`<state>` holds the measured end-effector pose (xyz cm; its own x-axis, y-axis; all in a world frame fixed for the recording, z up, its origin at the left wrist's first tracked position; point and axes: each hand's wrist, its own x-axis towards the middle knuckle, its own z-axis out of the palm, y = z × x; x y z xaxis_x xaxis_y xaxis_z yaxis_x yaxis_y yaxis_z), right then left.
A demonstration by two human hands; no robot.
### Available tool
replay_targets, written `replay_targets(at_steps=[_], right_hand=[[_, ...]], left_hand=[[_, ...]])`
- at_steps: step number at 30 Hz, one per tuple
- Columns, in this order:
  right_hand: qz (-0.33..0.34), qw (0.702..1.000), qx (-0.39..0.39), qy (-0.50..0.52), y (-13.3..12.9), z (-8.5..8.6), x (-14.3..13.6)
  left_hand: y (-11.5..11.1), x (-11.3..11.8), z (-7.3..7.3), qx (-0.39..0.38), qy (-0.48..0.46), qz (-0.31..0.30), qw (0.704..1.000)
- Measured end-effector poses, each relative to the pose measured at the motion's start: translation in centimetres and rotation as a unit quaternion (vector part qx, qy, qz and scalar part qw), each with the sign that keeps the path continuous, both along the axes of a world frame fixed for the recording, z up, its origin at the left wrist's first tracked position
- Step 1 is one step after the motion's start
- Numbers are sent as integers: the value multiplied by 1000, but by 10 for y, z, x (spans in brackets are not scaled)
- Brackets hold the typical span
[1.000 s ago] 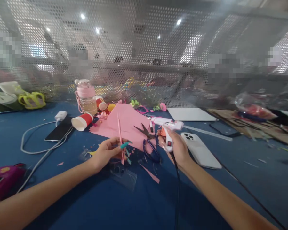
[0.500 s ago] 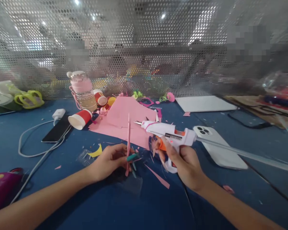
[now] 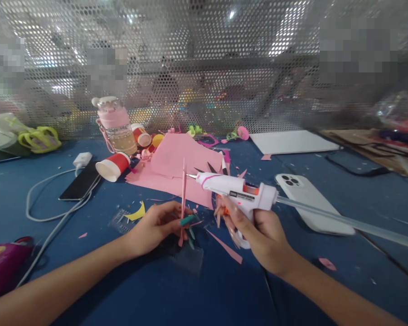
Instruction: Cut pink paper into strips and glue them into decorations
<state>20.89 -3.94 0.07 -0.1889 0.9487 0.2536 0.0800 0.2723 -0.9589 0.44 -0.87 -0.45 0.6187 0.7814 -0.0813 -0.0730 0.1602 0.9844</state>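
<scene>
My left hand pinches a thin pink paper piece, seen edge-on and standing upright. Teal tips, apparently long nails, show at the fingers of this hand. In my right hand is a white glue gun, its fingers wrapped round the handle and orange trigger. The metal nozzle points left and sits right beside the paper's upper part; whether they touch I cannot tell. A clear glue stick sticks out of the gun's back. Large pink paper sheets lie behind both hands.
A white phone lies at right, a black phone with a cable at left. Beyond are a red paper cup, a pink bottle and a white board. Paper scraps dot the blue table.
The glue gun has moved slightly left, bringing its nozzle closer to the pink paper piece. More of the glue gun's orange trigger is covered by the fingers. The left hand keeps its pinch.
</scene>
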Motion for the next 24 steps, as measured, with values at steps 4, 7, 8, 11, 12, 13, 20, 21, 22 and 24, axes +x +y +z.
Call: replay_targets(at_steps=[4, 7, 8, 11, 12, 13, 20, 21, 22, 24], right_hand=[[-11, 1000, 8, -16, -1, 0, 0], [-8, 1000, 9, -21, -1, 1, 0], [-6, 1000, 9, -21, 0, 2, -1], [-6, 1000, 12, -19, 0, 4, -2], [-8, 1000, 12, -19, 0, 4, -3], [-9, 1000, 11, -17, 0, 5, -3], [2, 1000, -5, -14, -1, 7, -2], [-2, 1000, -1, -18, -1, 8, -2], [-5, 1000, 2, -21, -1, 8, -2], [-6, 1000, 8, -26, -1, 9, -2]], left_hand=[[0, 0, 1, 2, -5, -1, 1000], [-1, 1, 1, 4, -4, -2, 1000], [-1, 1, 1, 5, -4, -2, 1000], [-1, 1, 1, 5, -6, 3, 1000], [-1, 1, 1, 5, -6, 4, 1000], [-1, 1, 1, 4, -5, 4, 1000], [0, 1, 2, 4, 4, 11, 1000], [0, 1, 2, 4, 4, 11, 1000], [0, 1, 2, 4, 3, 11, 1000], [0, 1, 1, 4, 0, 10, 1000]])
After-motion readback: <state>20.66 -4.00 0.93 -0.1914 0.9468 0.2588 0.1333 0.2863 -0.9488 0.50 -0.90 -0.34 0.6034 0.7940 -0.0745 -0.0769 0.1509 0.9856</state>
